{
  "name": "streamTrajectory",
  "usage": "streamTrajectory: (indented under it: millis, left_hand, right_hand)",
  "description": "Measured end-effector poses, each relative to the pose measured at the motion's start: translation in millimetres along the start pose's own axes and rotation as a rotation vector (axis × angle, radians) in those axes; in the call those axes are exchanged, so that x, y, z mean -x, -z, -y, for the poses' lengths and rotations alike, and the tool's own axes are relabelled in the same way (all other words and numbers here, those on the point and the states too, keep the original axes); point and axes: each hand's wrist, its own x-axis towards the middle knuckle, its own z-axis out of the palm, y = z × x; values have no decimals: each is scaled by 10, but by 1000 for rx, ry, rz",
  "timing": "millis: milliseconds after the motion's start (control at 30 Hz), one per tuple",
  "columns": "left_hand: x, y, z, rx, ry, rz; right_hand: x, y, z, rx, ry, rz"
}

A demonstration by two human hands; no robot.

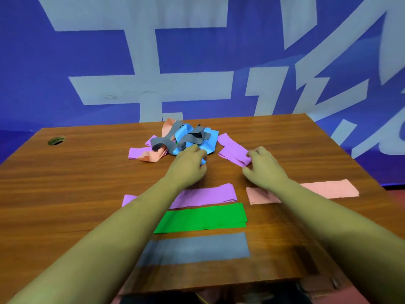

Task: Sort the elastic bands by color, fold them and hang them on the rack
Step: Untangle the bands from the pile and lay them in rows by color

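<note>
Lying tangled at 12 o'clock on the table (pixel 65 172), a heap of bands (pixel 175 139) is seen. A blue band (pixel 210 139) is gripped by the left hand (pixel 188 165); a purple band (pixel 234 151) is pinched by the right hand (pixel 265 170). Folded flat toward 6 o'clock are a purple strip (pixel 208 194), green strip (pixel 203 218) and grey strip (pixel 197 249); a pink strip (pixel 328 188) is laid at 4 o'clock.

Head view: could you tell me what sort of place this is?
Likely an indoor workstation: brown wood-grain table, blue wall with large pale lettering, tangled pile of coloured elastic bands.
</note>
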Motion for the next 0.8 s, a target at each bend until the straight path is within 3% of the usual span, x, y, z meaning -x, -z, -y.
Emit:
streamTrajectory:
  millis: [233,333,433,633,800]
  left_hand:
    - [-889,-626,-134,-97,-84,132]
    - [-1054,-811,-98,-144,-106,108]
    - [-1119,-866,-44,-93,-165,56]
    - [-978,-511,-135,456,76,-97]
    - [-639,374,-484,874,20,-285]
  right_hand:
    - [-521,-228,-254,109,112,135]
    - [-565,-346,-335,234,222,47]
    - [-580,-370,-362,189,219,-30]
    - [-534,65,-166,-299,-1,-201]
    - [-211,605,16,-565,-109,-193]
